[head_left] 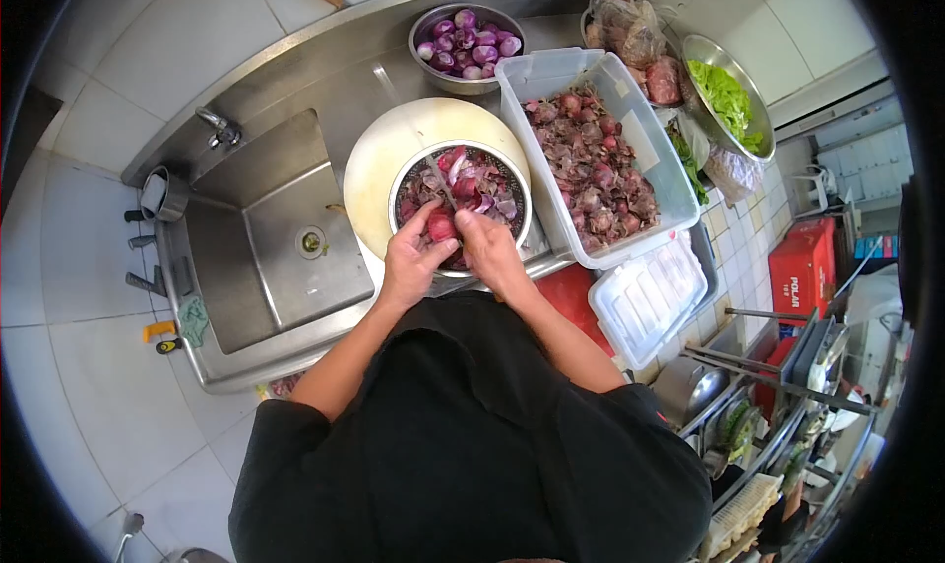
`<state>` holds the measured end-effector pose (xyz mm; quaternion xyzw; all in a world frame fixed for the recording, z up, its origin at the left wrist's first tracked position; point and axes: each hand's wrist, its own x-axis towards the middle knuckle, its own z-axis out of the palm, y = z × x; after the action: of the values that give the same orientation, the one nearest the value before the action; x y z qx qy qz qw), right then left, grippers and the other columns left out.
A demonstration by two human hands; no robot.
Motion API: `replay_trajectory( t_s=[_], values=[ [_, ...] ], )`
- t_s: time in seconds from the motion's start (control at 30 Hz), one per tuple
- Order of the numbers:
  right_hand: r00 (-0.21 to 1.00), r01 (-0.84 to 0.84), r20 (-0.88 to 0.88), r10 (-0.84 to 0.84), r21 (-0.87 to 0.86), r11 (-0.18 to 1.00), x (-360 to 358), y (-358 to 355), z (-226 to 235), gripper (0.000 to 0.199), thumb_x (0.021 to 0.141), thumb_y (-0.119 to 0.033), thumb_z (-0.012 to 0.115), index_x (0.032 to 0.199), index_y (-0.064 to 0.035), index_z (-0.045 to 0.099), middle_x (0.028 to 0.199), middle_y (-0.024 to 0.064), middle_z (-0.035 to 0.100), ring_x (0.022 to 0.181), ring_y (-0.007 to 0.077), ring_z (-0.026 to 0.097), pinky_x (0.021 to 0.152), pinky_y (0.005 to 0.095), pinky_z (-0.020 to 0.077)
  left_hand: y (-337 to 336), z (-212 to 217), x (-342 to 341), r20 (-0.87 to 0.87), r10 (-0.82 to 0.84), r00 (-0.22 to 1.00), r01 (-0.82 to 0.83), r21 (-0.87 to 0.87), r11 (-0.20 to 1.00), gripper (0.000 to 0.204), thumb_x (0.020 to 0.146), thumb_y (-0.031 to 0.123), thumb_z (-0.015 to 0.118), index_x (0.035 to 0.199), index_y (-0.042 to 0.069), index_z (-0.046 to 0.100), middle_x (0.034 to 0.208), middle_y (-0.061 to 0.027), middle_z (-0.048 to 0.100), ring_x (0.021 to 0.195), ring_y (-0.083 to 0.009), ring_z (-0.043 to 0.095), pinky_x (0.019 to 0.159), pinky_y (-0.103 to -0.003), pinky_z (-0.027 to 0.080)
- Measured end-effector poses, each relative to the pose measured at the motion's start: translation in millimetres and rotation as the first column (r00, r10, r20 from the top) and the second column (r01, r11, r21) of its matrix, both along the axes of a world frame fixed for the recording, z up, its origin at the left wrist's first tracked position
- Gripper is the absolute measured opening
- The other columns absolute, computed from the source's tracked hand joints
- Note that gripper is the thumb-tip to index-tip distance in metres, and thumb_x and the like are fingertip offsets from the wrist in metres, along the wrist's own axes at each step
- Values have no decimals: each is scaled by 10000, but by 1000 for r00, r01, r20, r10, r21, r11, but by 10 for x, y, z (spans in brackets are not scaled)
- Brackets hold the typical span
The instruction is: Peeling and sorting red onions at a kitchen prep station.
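Observation:
A red onion is pinched in the fingers of my left hand. My right hand is closed on a knife, its narrow blade pointing up and away to the left; the handle is hidden in my fingers. Both hands meet over the near part of a metal colander, which holds purple onion skins. Under the colander lies a round cream cutting board. Just right of it stands a clear plastic bin full of unpeeled red onions.
A steel bowl of peeled onions stands behind the board. On the left is a steel sink with a tap. A bowl of lettuce sits far right, a plastic lid lies near right, and a rack stands beyond.

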<state>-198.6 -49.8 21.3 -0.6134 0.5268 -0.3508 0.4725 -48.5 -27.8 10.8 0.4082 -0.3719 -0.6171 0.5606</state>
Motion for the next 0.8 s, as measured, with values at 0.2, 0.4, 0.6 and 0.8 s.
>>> replay_trajectory(
  t_s=[0.2,0.4,0.6,0.8],
  values=[
    [848,-193,477,-231,684,703,-249,-161,173,658,974,-594,416,543,-98,438,471,27,449,376,138,428,362,285,334,-88,-13,295,-333,-90,939,136,117,984,603,863,28,658,1412,-22,416,1246,-103,587,1103,-157,578,973,-300,466],
    [994,-111,46,103,227,968,-329,-57,305,600,986,-500,463,1120,52,655,639,107,611,551,184,588,550,310,477,-120,-62,387,-33,-69,997,73,125,989,505,882,62,650,1356,-14,496,1191,-78,625,1062,-148,595,918,-272,482],
    [931,-328,-200,304,-101,939,-236,-1,292,585,933,-511,541,1397,-157,501,889,277,651,866,457,634,779,465,500,-86,50,387,146,-137,980,108,191,976,426,860,48,656,1278,-1,591,1002,-52,679,850,-114,635,775,-258,511],
    [872,-377,-377,313,-106,920,-198,33,335,601,924,-549,527,1383,-162,517,835,237,662,772,460,632,701,500,493,-29,25,379,290,-95,952,78,73,994,467,837,50,686,1286,-24,577,1051,-72,682,936,-124,636,816,-267,519]
  ],
)
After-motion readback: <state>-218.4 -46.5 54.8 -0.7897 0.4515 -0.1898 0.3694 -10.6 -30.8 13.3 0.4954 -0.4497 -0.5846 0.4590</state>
